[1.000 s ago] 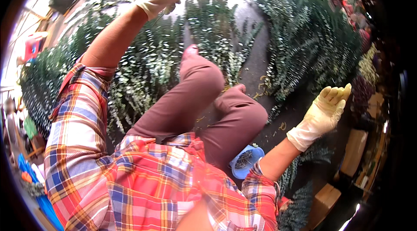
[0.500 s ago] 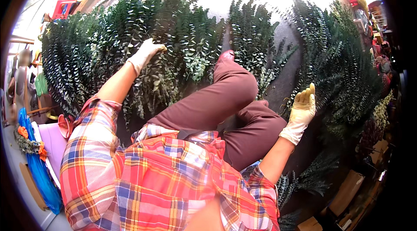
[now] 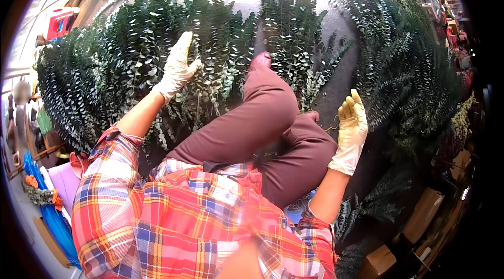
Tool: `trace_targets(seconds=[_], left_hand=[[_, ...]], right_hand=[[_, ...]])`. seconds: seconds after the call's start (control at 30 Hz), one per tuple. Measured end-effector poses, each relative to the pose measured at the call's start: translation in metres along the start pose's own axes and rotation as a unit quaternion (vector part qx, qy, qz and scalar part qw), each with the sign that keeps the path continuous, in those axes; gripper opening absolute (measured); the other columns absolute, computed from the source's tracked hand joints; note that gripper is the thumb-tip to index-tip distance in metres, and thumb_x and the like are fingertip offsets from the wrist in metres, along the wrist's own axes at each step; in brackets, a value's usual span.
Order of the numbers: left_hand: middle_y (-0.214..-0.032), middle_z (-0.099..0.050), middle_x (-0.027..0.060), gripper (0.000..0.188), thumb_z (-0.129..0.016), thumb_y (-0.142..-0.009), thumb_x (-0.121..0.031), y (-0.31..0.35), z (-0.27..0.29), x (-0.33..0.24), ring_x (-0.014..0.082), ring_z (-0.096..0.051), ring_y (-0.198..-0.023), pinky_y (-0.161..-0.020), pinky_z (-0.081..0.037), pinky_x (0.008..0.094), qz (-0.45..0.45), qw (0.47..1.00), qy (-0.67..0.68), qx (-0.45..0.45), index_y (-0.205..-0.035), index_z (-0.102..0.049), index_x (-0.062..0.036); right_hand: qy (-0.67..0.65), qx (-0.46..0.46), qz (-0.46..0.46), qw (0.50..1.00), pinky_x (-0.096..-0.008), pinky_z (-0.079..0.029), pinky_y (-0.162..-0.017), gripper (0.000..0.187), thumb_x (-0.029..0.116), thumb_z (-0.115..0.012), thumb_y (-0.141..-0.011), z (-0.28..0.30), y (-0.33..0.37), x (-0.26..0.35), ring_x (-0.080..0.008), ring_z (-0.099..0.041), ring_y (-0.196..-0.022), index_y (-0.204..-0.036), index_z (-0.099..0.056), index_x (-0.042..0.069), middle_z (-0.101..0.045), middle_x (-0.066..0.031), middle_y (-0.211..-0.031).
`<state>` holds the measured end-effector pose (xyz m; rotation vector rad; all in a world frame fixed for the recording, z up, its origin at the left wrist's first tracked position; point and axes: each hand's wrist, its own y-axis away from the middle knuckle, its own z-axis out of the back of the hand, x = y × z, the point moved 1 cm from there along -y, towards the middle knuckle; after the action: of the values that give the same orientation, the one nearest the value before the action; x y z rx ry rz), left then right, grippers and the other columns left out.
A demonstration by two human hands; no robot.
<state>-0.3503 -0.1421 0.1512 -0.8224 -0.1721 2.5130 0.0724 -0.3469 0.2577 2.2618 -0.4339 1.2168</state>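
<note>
Okay, your left hand [image 3: 176, 73] is over the leafy stems [image 3: 134, 48] spread ahead of you, its gloved thumb parted from straight fingers; whether it touches them, I can't tell. Well apart from it, your gloved right hand [image 3: 351, 134] is beside your right knee [image 3: 321, 141], fingers loosely bent, near the right-hand bunch [image 3: 401, 69]. A blue bowl [image 3: 295, 213] peeks past your sleeve [image 3: 318, 233].

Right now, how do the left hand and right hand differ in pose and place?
The left hand has straight fingers with the thumb spread; the right hand has its fingers loosely bent.
The left hand is over leafy branches; the right hand is over dark ground, beside the bent legs.
Shared: both wear pale gloves and appear to hold nothing.
</note>
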Motion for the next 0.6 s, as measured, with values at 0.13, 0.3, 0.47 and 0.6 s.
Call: trace_targets(seconds=[0.13, 0.3, 0.47, 0.6], left_hand=[[-0.136, -0.042, 0.0188, 0.069, -0.069, -0.074, -0.01, -0.031, -0.04, -0.028, 0.0334, -0.04, -0.125, -0.106, -0.032, 0.0379, -0.073, 0.993, 0.061, 0.064, -0.136, -0.037, -0.0038], [-0.128, -0.051, 0.0161, 0.062, -0.069, -0.081, -0.023, -0.072, -0.135, -0.035, 0.0224, -0.051, -0.115, -0.097, -0.04, 0.0316, 0.231, 0.858, 0.389, 0.244, -0.132, -0.042, 0.0002], [-0.134, -0.043, 0.0142, 0.087, -0.066, -0.079, -0.051, -0.121, -0.235, -0.044, 0.022, -0.044, -0.12, -0.099, -0.034, 0.0347, 0.373, 0.766, 0.407, 0.33, -0.138, -0.031, 0.0006], [-0.135, -0.041, 0.0155, 0.074, -0.064, -0.079, -0.056, -0.145, -0.305, -0.009, 0.0271, -0.035, -0.127, -0.103, -0.029, 0.0379, 0.451, 0.74, 0.394, 0.306, -0.127, -0.043, -0.0038]], right_hand=[[0.043, 0.017, -0.019, 0.999, -0.0267, -0.051, -0.084, 0.038, 0.016, -0.05, -0.094, -0.026, -0.012, -0.002, -0.0147, -0.062, -0.096, -0.129, -0.047, 0.0, -0.062, -0.0101, -0.113], [0.192, 0.012, -0.026, 0.981, -0.0347, -0.026, -0.107, 0.055, 0.031, -0.056, -0.091, -0.003, -0.057, -0.011, -0.0201, -0.041, -0.127, -0.137, -0.04, 0.007, -0.045, -0.009, -0.137], [0.227, -0.13, -0.141, 0.955, -0.0468, -0.017, -0.11, 0.063, 0.039, -0.06, -0.088, 0.119, -0.141, -0.069, -0.0246, -0.028, -0.136, -0.14, -0.037, 0.01, -0.037, -0.0054, -0.144], [0.315, -0.152, -0.198, 0.916, -0.0426, -0.014, -0.111, 0.079, 0.047, -0.059, -0.086, 0.179, -0.209, -0.124, -0.0255, -0.019, -0.139, -0.144, -0.024, 0.006, -0.026, -0.0101, -0.149]])
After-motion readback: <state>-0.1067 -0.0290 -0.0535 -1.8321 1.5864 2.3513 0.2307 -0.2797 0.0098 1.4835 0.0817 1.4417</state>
